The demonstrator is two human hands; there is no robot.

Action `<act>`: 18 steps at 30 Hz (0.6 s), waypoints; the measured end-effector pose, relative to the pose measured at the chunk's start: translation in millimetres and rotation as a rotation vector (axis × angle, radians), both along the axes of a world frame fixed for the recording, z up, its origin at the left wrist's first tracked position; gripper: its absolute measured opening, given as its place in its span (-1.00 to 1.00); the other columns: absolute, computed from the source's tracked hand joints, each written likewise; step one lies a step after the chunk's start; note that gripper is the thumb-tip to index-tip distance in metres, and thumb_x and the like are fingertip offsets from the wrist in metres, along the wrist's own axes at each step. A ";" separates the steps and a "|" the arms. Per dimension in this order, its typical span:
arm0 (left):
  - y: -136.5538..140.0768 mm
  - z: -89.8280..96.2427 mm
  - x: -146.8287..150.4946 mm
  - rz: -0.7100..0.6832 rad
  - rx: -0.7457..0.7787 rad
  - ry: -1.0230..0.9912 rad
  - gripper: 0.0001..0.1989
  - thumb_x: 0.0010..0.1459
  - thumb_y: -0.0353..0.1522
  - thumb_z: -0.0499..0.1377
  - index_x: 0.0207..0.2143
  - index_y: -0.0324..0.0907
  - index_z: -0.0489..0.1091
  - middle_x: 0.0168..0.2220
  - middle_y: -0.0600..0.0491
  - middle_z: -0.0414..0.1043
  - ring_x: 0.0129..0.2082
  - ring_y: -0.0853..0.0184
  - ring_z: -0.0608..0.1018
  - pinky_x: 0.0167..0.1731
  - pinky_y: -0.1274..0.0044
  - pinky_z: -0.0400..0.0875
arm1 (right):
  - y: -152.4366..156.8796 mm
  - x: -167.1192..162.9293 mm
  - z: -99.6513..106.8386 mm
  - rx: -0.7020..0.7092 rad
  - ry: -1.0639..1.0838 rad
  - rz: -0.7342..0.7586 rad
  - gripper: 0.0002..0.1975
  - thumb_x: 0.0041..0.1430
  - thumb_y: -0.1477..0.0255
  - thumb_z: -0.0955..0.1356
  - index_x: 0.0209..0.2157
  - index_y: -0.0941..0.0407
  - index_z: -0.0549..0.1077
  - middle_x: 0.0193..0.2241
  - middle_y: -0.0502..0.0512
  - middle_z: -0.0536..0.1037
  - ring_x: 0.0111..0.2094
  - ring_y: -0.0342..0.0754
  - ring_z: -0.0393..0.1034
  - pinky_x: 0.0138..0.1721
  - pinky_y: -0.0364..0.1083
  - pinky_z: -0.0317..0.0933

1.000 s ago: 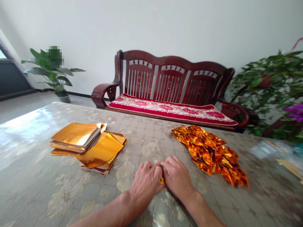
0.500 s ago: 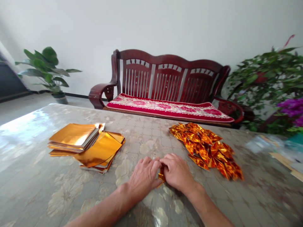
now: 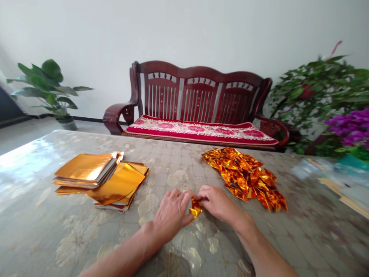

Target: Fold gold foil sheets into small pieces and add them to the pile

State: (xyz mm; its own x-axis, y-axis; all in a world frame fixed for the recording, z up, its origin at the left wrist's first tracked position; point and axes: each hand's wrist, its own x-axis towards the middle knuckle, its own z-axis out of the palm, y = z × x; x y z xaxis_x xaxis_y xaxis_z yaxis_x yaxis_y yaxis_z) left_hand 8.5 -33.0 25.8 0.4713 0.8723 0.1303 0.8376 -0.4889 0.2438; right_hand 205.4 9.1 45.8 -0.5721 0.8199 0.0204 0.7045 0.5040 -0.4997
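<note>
Between my hands is a small piece of gold foil paper (image 3: 195,209), partly folded, low over the table. My left hand (image 3: 173,209) is closed on its left side, the thumb along the near edge. The fingers of my right hand (image 3: 215,201) pinch its upper right side. Parts of the piece are hidden behind the fingers. To the left lie stacked flat sheets of gold foil paper (image 3: 83,167), the nearer ones fanned out. A heap of folded, pointed gold foil pieces (image 3: 242,173) lies to the right of my right hand.
The table (image 3: 170,154) has a patterned, glossy cover. At its right side lie clear plastic bags (image 3: 309,168) and flat cardboard strips (image 3: 343,194). Beyond the table stand a wooden bench (image 3: 198,96) with a red floral cover and potted plants (image 3: 52,86) at both sides.
My hands have drawn slightly apart, and more of the gold foil paper shows between them. The whole view has shifted a little. The stack and the heap look unchanged.
</note>
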 end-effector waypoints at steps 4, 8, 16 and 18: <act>-0.6 3.9 0.7 -0.022 0.005 0.026 -0.50 0.18 -0.25 0.23 0.15 -0.03 0.20 0.10 0.05 0.44 -0.07 0.13 0.47 -0.12 0.34 0.38 | 1.0 3.1 1.8 -0.008 -0.009 0.054 -0.69 0.06 0.63 0.28 -0.36 0.06 0.63 -0.39 0.01 0.56 -0.33 -0.13 0.44 -0.26 -0.20 0.16; -0.3 4.5 1.1 -0.005 -0.023 0.028 -0.42 0.18 -0.24 0.23 0.21 -0.06 0.16 0.08 0.01 0.46 -0.04 0.12 0.46 -0.08 0.34 0.37 | 0.3 1.5 1.8 -0.005 -0.024 -0.029 -0.73 0.07 0.57 0.30 -0.35 0.04 0.63 -0.40 0.00 0.60 -0.35 -0.11 0.44 -0.30 -0.18 0.13; 1.4 4.0 -0.6 0.028 -0.070 0.014 -0.40 0.16 -0.22 0.25 0.20 -0.09 0.18 -0.01 -0.01 0.49 -0.02 0.12 0.47 -0.03 0.35 0.36 | -1.0 -3.2 -0.3 -0.010 -0.043 -0.137 -0.81 0.04 0.52 0.34 -0.38 0.04 0.61 -0.40 -0.02 0.62 -0.37 -0.12 0.44 -0.37 -0.18 0.07; 1.1 4.6 -0.3 0.040 -0.079 0.017 -0.41 0.16 -0.22 0.25 0.21 -0.10 0.18 -0.02 -0.02 0.49 -0.02 0.12 0.47 -0.03 0.35 0.36 | -1.1 -5.1 -0.5 -0.014 -0.065 -0.158 -0.81 0.05 0.52 0.33 -0.38 0.03 0.60 -0.40 -0.02 0.63 -0.37 -0.11 0.44 -0.38 -0.17 0.06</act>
